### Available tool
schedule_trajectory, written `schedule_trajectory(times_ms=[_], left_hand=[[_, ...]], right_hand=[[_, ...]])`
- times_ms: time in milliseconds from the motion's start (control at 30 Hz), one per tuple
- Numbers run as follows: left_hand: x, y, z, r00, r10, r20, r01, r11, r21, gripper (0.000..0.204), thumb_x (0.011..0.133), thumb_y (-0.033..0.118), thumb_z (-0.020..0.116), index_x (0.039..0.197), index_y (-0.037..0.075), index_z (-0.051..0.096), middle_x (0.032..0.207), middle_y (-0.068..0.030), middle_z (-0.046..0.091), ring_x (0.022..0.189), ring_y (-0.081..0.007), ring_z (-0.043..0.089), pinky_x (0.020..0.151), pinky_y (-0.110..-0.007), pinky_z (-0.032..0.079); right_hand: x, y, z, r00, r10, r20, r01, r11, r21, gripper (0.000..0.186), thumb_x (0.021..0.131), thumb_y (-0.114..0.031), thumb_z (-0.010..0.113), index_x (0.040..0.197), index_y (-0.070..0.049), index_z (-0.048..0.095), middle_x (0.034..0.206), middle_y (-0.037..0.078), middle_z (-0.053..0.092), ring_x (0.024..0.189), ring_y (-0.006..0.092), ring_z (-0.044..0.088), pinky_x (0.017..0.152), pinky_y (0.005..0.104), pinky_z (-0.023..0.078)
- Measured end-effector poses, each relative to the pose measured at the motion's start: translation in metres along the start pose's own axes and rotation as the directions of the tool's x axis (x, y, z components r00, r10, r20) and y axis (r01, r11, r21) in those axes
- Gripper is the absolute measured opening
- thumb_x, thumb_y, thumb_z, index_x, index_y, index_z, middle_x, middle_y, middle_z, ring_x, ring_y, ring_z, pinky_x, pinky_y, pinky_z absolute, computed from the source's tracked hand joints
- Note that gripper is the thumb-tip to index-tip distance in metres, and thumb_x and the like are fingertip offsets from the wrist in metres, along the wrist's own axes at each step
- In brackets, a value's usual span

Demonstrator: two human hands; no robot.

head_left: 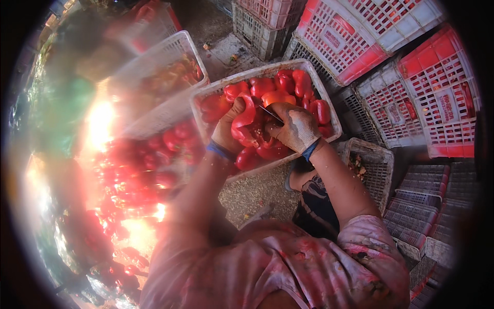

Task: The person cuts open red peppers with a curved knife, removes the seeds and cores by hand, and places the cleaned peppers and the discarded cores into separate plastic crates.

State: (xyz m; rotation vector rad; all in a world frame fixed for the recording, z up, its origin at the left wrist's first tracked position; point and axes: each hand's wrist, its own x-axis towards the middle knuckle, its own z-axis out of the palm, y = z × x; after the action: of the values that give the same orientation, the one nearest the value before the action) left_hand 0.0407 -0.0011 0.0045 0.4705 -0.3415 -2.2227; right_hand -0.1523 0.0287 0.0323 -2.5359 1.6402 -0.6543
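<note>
My left hand (226,133), in a soiled glove with a blue band at the wrist, is closed around a red bell pepper (246,122). The pepper is opened up, and pale seeds show inside. My right hand (297,127), gloved the same way, grips a small knife (271,113); its thin blade points toward the pepper, and the handle is hidden in the fingers. Both hands are over a white plastic crate (247,74) filled with red bell peppers (262,86). An orange-red pepper (279,97) lies just beyond my right hand.
At left, a heap of red peppers (175,141) blurs into glare. Behind it stands another pale crate (198,56) with peppers. Stacked red-and-white crates (401,108) rise at right. A crate with scraps (383,180) sits beside my right forearm. Seeds litter the floor (252,198).
</note>
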Motion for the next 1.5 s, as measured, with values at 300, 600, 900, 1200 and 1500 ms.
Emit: schedule_trajectory(times_ms=[300, 600, 900, 1200, 1500], left_hand=[[-0.02, -0.014, 0.042, 0.996, 0.013, -0.086, -0.019, 0.997, -0.072, 0.047, 0.089, 0.034, 0.064, 0.121, 0.002, 0.053, 0.11, -0.013, 0.062, 0.1, -0.0283, 0.061, 0.09, -0.045, 0.049], [-0.021, -0.032, 0.037, 0.92, -0.205, 0.335, 0.337, 0.852, -0.401, 0.051, 0.083, 0.035, 0.071, 0.123, 0.008, 0.054, 0.115, -0.0119, 0.061, 0.11, -0.0297, 0.057, 0.098, -0.049, 0.044], [-0.008, -0.003, 0.022, 0.973, 0.186, -0.139, -0.162, 0.972, 0.168, 0.04, 0.09, 0.037, 0.062, 0.116, 0.006, 0.057, 0.1, -0.0096, 0.065, 0.089, -0.0225, 0.063, 0.075, -0.039, 0.053], [-0.004, 0.075, -0.017, 0.71, 0.59, -0.384, -0.499, 0.806, 0.317, 0.028, 0.095, 0.037, 0.055, 0.107, 0.012, 0.057, 0.089, -0.0008, 0.058, 0.075, -0.0132, 0.054, 0.063, -0.029, 0.048], [-0.041, 0.136, -0.05, 0.451, 0.793, -0.41, -0.574, 0.61, 0.547, 0.04, 0.084, 0.035, 0.062, 0.114, 0.012, 0.049, 0.094, -0.0025, 0.061, 0.066, -0.013, 0.055, 0.051, -0.025, 0.042]], right_hand=[[-0.079, 0.055, -0.098, 0.931, 0.365, 0.01, -0.349, 0.896, -0.275, 0.024, 0.076, -0.013, 0.066, 0.099, -0.006, 0.063, 0.083, 0.013, 0.064, 0.074, 0.0257, 0.065, 0.066, 0.0347, 0.051], [-0.117, 0.073, -0.074, 0.732, 0.585, 0.348, -0.624, 0.373, 0.687, 0.055, 0.084, -0.042, 0.067, 0.122, -0.004, 0.057, 0.093, 0.005, 0.065, 0.064, 0.0107, 0.058, 0.047, 0.0207, 0.04], [-0.057, 0.013, 0.041, 0.734, 0.483, 0.478, -0.626, 0.205, 0.753, 0.025, 0.09, -0.032, 0.06, 0.084, -0.007, 0.062, 0.067, 0.002, 0.057, 0.051, 0.0107, 0.052, 0.046, 0.0256, 0.041], [-0.022, 0.009, 0.009, 0.714, 0.694, 0.095, -0.548, 0.469, 0.693, 0.028, 0.081, -0.018, 0.064, 0.099, 0.004, 0.065, 0.086, 0.009, 0.068, 0.075, 0.0166, 0.065, 0.065, 0.0306, 0.051], [0.118, -0.008, 0.077, 0.985, -0.147, -0.091, 0.153, 0.986, 0.066, 0.03, 0.077, -0.02, 0.069, 0.106, -0.012, 0.064, 0.094, 0.014, 0.064, 0.084, 0.0337, 0.062, 0.072, 0.0388, 0.051]])
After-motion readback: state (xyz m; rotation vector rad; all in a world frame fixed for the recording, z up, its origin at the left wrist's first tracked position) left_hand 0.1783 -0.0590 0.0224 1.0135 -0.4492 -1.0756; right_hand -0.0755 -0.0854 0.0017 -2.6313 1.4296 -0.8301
